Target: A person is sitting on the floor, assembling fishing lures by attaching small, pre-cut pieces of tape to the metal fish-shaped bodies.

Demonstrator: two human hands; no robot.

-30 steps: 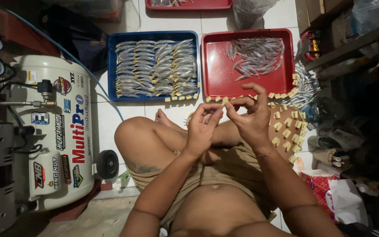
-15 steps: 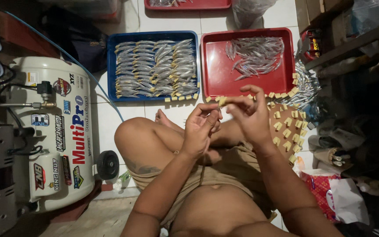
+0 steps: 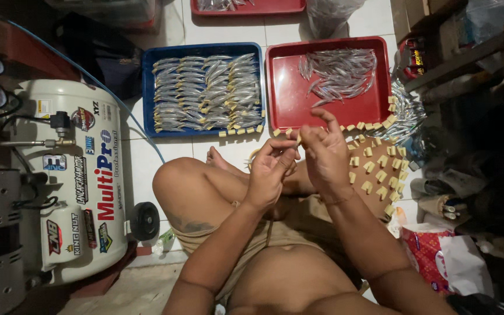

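Sitting cross-legged on the tile, you have the white compressor tank (image 3: 71, 181) far left of the blue tray (image 3: 205, 93), which holds tidy rows of small silvery fish, many with a yellowish block at one end. Just below the blue tray's right corner your left hand (image 3: 269, 175) pinches a small piece (image 3: 297, 140) against the fingertips of your right hand (image 3: 325, 157), both closed on it; what the piece is, I cannot tell. A loose pinch could let it slip onto your lap. Right of the blue tray, the red tray (image 3: 328, 84) holds a loose heap of fish. Yellow blocks (image 3: 374, 166) lie scattered beyond; a careless elbow could knock them.
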